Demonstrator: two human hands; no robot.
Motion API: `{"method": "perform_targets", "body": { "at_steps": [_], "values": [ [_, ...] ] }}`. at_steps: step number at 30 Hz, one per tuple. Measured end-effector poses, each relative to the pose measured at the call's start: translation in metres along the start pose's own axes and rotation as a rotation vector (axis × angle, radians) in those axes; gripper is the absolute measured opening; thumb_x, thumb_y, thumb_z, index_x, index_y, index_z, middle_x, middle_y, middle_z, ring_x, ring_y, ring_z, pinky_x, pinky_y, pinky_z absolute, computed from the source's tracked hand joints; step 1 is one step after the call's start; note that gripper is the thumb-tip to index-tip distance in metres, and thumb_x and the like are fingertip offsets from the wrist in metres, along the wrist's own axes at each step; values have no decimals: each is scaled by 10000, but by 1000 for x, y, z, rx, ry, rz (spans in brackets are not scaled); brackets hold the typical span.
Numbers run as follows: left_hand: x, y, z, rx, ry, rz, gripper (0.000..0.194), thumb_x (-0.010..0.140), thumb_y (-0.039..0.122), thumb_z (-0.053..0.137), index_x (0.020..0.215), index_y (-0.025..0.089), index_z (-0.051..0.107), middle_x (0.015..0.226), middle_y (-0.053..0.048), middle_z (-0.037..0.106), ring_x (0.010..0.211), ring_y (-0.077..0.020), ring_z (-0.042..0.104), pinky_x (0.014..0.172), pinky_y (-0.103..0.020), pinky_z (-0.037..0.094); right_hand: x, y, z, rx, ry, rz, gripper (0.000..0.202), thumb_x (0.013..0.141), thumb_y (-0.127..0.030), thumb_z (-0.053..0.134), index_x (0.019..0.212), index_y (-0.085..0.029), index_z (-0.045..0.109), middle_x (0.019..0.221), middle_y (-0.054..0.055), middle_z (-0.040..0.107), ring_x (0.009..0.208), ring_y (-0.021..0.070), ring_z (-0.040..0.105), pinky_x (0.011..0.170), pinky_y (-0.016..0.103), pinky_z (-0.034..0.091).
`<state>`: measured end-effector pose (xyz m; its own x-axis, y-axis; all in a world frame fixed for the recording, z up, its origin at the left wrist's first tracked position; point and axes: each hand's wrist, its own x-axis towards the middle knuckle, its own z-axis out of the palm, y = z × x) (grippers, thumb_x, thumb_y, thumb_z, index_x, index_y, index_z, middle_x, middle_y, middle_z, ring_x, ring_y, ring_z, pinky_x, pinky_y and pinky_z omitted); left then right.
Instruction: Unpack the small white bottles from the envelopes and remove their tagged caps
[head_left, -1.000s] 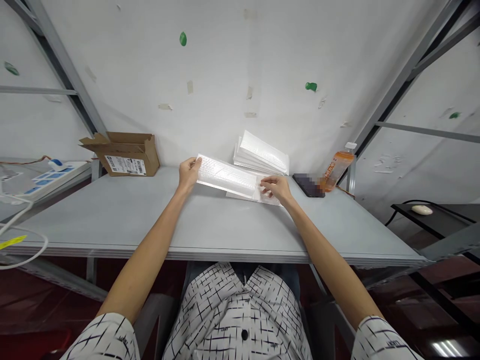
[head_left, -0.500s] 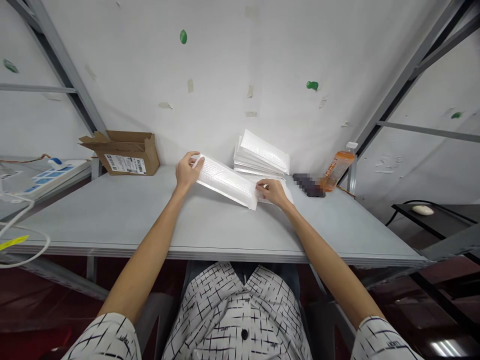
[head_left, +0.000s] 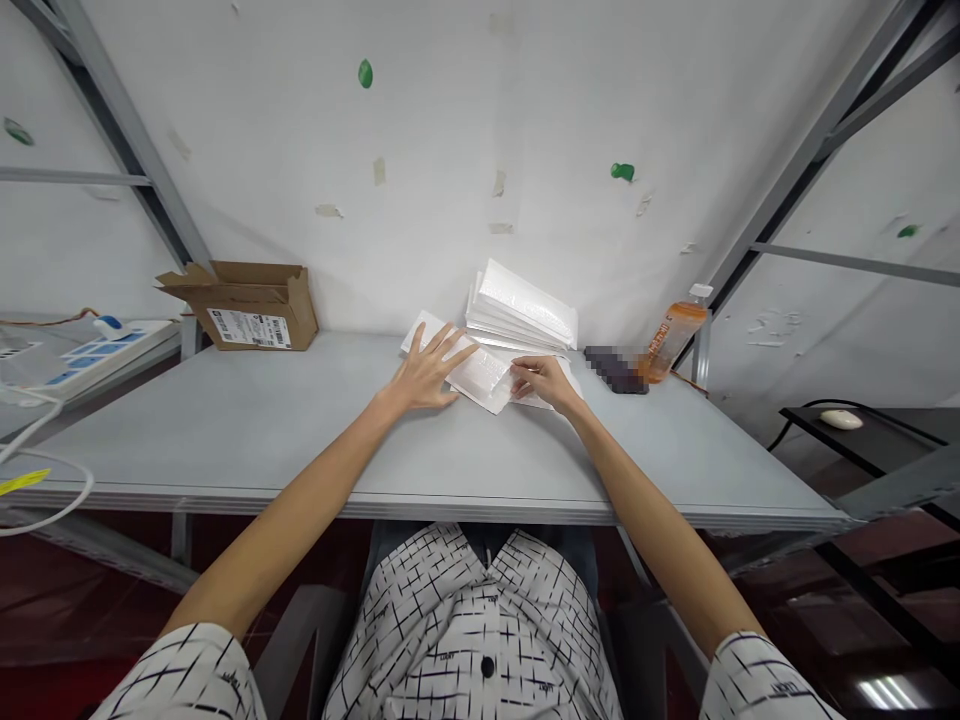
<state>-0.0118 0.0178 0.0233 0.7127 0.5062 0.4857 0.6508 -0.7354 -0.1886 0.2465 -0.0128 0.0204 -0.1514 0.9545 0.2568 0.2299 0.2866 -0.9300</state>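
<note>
A white bubble mailer [head_left: 480, 374] lies slantwise on the grey table in front of me. Across its left part rests my left hand [head_left: 429, 375], fingers spread out flat. At the mailer's right end my right hand [head_left: 541, 381] pinches its edge or flap between thumb and fingers; the exact grip is partly hidden. Under and beside the right hand, another white mailer [head_left: 571, 376] lies flat on the table. Behind both hands stands a fanned stack of white bubble mailers [head_left: 525, 300] against the wall.
An open cardboard box [head_left: 262, 308] stands at the back left, near a power strip [head_left: 105, 352] with cables. Right of the stack are a dark pixelated object [head_left: 615, 370] and a bottle of orange drink [head_left: 673, 338]. Metal posts frame the grey table [head_left: 480, 465].
My left hand has let go of the mailer's raised left end and moved right, now spread flat on it. The mailer has come down onto the table. My right hand stays at its right end.
</note>
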Motion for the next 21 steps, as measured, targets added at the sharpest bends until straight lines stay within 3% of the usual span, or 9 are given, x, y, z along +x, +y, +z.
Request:
{"method": "perform_targets", "body": {
  "at_steps": [3, 8, 14, 21],
  "values": [
    [0, -6, -2, 92, 40, -39, 876, 769, 183, 623, 1539, 267, 213, 1611, -121, 155, 1484, -342, 65, 1134, -634, -67, 0, -1, 0, 28, -38, -19, 357, 745, -521, 698, 771, -166, 661, 766, 40, 630, 654, 147, 652, 621, 303, 608],
    [5, -5, 4, 162, 24, 13, 974, 709, 22, 581, 1549, 268, 156, 1617, -124, 113, 1487, -333, 47, 1125, -660, -42, -3, -9, 0, 58, -106, -46, 362, 783, -526, 671, 793, -164, 658, 746, 36, 638, 712, 153, 654, 742, 355, 607],
    [6, -12, 13, 119, 1, 16, 941, 704, -10, 455, 1554, 232, 131, 1610, -114, 170, 1488, -304, 81, 1131, -646, -42, -8, -23, -2, 88, -157, -57, 345, 799, -502, 668, 842, -160, 680, 840, 55, 676, 796, 163, 649, 853, 396, 579],
    [11, -17, 15, 80, 34, 50, 872, 688, 84, 516, 1513, 188, 256, 1393, -165, 463, 1393, -316, 317, 1151, -605, 66, -10, -29, -1, 112, -217, -48, 330, 790, -486, 683, 855, -163, 689, 881, 57, 685, 828, 175, 645, 891, 434, 561]
  ]
}}
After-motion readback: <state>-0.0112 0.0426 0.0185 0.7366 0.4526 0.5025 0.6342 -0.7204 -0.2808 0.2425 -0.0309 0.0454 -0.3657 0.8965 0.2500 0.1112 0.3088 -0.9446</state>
